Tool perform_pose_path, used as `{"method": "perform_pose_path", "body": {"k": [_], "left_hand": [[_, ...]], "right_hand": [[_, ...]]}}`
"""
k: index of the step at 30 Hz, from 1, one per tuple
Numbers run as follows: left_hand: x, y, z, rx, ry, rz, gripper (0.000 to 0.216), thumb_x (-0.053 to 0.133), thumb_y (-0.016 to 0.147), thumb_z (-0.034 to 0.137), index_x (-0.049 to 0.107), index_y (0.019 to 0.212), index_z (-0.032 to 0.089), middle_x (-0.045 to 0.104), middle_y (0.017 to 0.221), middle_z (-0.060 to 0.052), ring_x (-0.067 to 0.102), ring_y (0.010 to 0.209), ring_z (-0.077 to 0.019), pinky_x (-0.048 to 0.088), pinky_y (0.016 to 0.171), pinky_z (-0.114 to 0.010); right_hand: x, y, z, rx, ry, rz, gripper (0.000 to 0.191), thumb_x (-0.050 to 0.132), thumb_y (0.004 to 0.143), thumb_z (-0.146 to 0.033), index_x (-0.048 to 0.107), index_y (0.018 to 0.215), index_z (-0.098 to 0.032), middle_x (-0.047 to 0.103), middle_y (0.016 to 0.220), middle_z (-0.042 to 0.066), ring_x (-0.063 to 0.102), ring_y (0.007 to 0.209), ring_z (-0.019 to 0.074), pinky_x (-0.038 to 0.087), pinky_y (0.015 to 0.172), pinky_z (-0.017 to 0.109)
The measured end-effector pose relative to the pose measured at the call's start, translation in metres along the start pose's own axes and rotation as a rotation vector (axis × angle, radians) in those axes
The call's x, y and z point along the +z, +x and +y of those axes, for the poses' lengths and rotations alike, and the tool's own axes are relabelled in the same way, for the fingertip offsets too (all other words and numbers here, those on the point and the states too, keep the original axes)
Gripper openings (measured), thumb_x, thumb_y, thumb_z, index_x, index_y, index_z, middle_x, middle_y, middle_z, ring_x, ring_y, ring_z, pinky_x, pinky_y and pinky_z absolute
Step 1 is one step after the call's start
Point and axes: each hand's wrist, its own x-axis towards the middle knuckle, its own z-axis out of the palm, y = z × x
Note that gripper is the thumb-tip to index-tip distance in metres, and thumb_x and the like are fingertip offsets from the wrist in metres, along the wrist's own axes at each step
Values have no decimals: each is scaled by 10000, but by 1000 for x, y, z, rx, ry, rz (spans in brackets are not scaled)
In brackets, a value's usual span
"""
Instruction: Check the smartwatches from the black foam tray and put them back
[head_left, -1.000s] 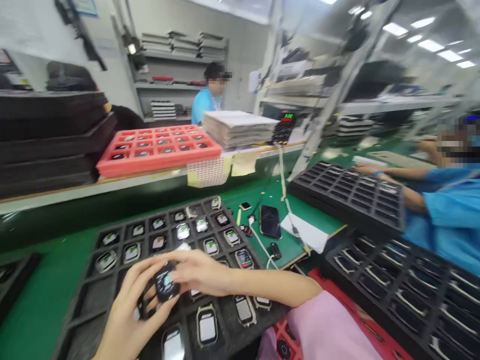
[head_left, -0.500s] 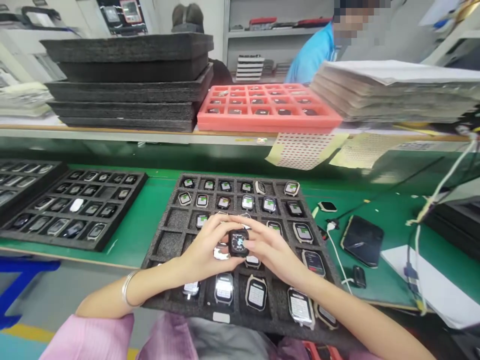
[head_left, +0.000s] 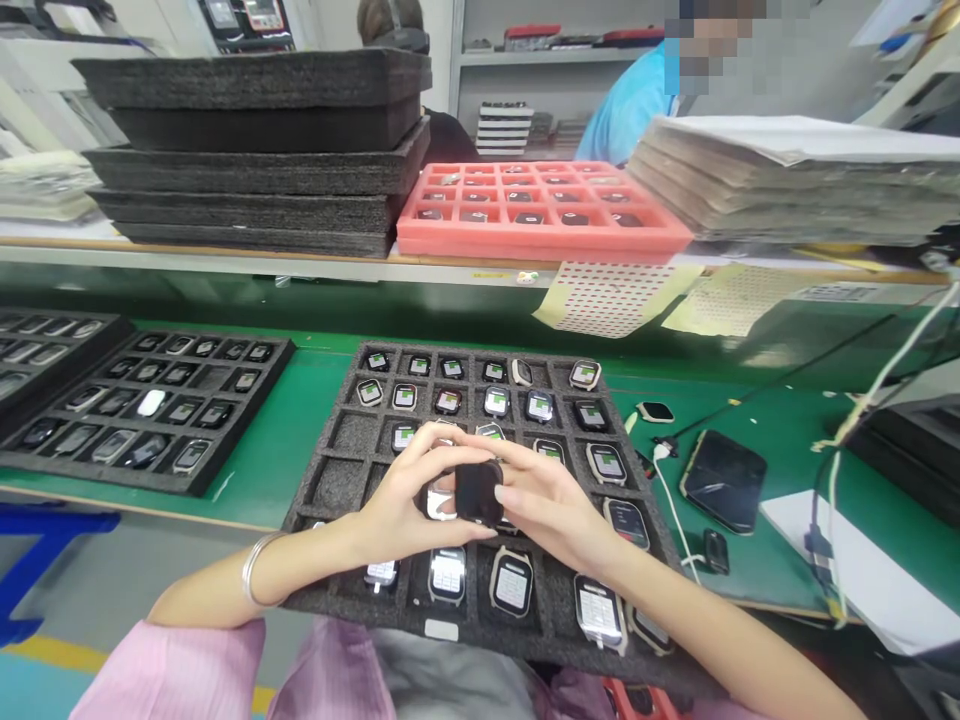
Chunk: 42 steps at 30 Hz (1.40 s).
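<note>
A black smartwatch case without a strap is held up between both hands, its screen dark. My left hand grips it from the left, thumb below and fingers over the top. From the right, my right hand closes on its edge, with the thumb at the screen's right side. Beneath the hands lies a black foam tray, its compartments holding many strapless watches. Lit screens show on several, such as a silver watch and a gold-rimmed watch. My hands hide the tray's middle.
More black foam trays of watches sit at left. On the right are a black phone, a loose watch and a white cable. The shelf bears stacked foam, a red tray and papers. Two people are beyond.
The watch's screen, which showed a lit dial, is now dark. Both hands keep hold of it in nearly the same place. The view has shifted slightly.
</note>
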Motion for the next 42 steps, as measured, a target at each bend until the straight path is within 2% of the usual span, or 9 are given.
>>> {"method": "perform_pose_path", "body": {"k": [4,7,11,16,24,33,42], "left_hand": [[2,-2,-2,63,-93,-2,602,791,678,322,530,1215,247,500,1115,-97,512,1062,-256,458,907,-429],[4,-3,-3,92,-111,-9,620,793,680,314,522,1233,250,495,1104,-91,505,1046,-245,451,903,-426],[4,-3,-3,81,-122,-17,634,796,678,308,514,1243,253,482,1111,-92,494,1055,-246,449,908,-422],[4,-3,-3,64,-103,-10,624,793,681,324,519,1237,256,480,1107,-94,489,1057,-252,442,913,-432],[5,-5,0,88,-114,-29,632,795,680,302,512,1244,262,476,1115,-96,499,1052,-250,444,908,-423],[5,-6,-2,55,-107,-29,621,781,694,333,508,1249,273,474,1119,-92,482,1075,-257,451,910,-423],[7,-6,-3,73,-103,-18,600,768,710,330,507,1246,267,476,1110,-96,494,1052,-254,453,902,-436]], "right_hand": [[-2,0,4,-55,32,-60,423,743,780,-247,602,1178,-223,694,1033,90,680,892,233,515,821,408],[-5,1,5,-79,21,-112,422,754,773,-242,614,1171,-222,690,1054,92,683,876,230,525,782,373],[-5,2,5,-99,27,-167,428,739,793,-225,605,1199,-230,699,1027,96,678,908,233,514,792,353],[-5,2,6,-89,67,-133,417,741,791,-229,614,1188,-243,701,1006,82,665,930,219,499,833,356],[-7,2,6,-120,7,-213,413,719,802,-195,595,1196,-211,693,976,94,678,865,221,521,771,356],[-7,0,9,-97,36,-163,461,744,781,-205,574,1209,-193,679,980,77,666,893,202,503,825,342],[-9,-1,8,-111,-47,-113,421,746,771,-201,599,1165,-179,655,1008,80,645,898,195,492,833,347]]}}
